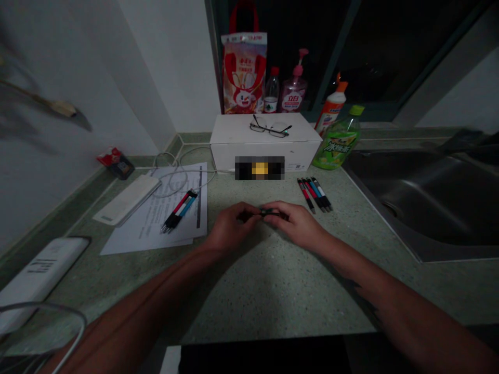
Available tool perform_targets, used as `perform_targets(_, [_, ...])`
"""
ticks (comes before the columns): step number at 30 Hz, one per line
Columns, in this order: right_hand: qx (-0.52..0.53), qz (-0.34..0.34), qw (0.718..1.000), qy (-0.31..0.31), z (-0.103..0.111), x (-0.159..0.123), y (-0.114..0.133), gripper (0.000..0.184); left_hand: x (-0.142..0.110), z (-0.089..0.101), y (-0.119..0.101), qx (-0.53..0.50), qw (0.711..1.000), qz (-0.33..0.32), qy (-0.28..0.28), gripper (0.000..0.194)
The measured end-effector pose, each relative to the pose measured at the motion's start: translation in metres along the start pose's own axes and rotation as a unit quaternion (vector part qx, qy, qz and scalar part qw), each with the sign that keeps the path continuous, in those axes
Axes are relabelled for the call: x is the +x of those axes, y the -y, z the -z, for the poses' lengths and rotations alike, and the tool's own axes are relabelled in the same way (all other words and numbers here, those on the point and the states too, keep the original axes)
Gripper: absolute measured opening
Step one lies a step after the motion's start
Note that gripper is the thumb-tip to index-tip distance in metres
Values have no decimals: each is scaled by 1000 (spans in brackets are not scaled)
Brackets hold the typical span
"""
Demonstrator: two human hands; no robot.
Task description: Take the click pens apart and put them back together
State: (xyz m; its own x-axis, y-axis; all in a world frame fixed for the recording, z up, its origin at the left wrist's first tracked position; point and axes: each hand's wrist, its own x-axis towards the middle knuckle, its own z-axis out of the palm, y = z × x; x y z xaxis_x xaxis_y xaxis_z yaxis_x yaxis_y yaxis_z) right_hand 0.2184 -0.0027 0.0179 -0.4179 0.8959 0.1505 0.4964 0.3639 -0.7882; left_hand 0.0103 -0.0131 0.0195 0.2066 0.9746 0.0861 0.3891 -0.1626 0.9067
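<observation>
on the counter (273, 291), a box (265, 143) stands at the back, with glasses (271, 127) on top and bottles (272, 91) behind it. papers (156, 221) lie front left of the box, holding pens (179, 210), a power bank (127, 200) overlapping their left edge. more pens (314, 195) lie before the box. a sink (424, 202) sits far right, a bottle (336, 145) between it and the box.
</observation>
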Motion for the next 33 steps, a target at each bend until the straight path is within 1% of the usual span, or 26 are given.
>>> perform_targets(2, [8, 1, 1000, -23, 0, 0, 0, 25, 0, 0, 1, 0, 1000, 5, -8, 8])
perform_targets(3, [5, 3, 1000, -30, 0, -1, 0, 23, 0, 0, 1, 1, 1000, 6, -9, 8])
perform_targets(5, [-17, 4, 999, -27, 1, -1, 1, 11, 0, 0, 1, 5, 1000, 3, -6, 8])
perform_targets(7, [-38, 1, 999, -12, 2, -1, 1, 23, 0, 1, 0, 12, 1000, -2, -5, 7])
perform_targets(8, [-38, 1, 999, -7, 2, -1, 2, 24, 0, 1, 0, 14, 1000, -4, -6, 8])
perform_targets(10, [-20, 2, 1000, -13, 1, -1, 1, 14, 1, 1, 0, 11, 1000, -4, -12, 8])
perform_targets(12, [-1, 5, 999, -32, 0, -1, 0, 24, 1, 1, 0, 5, 1000, -1, -15, 8])
perform_targets(13, [-1, 5, 999, -38, 0, -1, 0, 25, 1, 1, 0, 4, 1000, 0, -15, 8])
perform_targets(15, [-16, 1, 999, -28, 1, -1, -1, 12, 1, 1, 1, 5, 1000, 1, -15, 9])
perform_targets(17, [-32, -1, 999, -6, 2, -1, -1, 23, 1, 1, 2, 7, 1000, -1, -15, 9])
perform_targets(18, [-33, 0, 999, -1, 2, -1, -1, 22, 1, 1, 2, 8, 1000, -2, -15, 9])
perform_targets(19, [-30, 1, 1000, -3, 2, 0, -1, 16, 1, 1, 2, 8, 1000, -2, -15, 9])
perform_targets(20, [-25, 3, 1000, -11, 1, 0, -1, 16, 1, 0, 3, 7, 1000, -1, -15, 9])
perform_targets(22, [-17, 5, 999, -28, 1, 0, -1, 28, 1, 0, 3, 3, 1000, 4, -17, 9])
perform_targets(23, [-19, 4, 999, -30, 1, -1, -1, 24, 1, 0, 3, 0, 1000, 5, -17, 9])
perform_targets(24, [-24, 4, 999, -23, 1, -1, -1, 14, 1, 0, 3, -4, 1000, 6, -17, 9])
perform_targets(25, [-31, 4, 999, -11, 1, -1, -1, 13, 1, -1, 3, -8, 1000, 5, -17, 9])
perform_targets(26, [-35, 5, 999, -1, 1, -1, -1, 21, 1, -1, 3, -10, 1000, 3, -16, 9])
perform_targets(27, [-36, 5, 999, 4, 2, -1, -1, 24, 1, -1, 3, -12, 1000, 1, -16, 9])
perform_targets(29, [-24, 8, 1000, -6, 2, -1, -1, 17, 0, 0, 3, -11, 1000, 1, -17, 8])
perform_targets(32, [-13, 13, 999, -37, 2, 0, -1, 24, 0, 0, 2, -7, 1000, 2, -21, 7])
perform_targets(33, [-17, 15, 999, -37, 2, 0, -1, 18, 0, 0, 1, -5, 1000, 3, -21, 7])
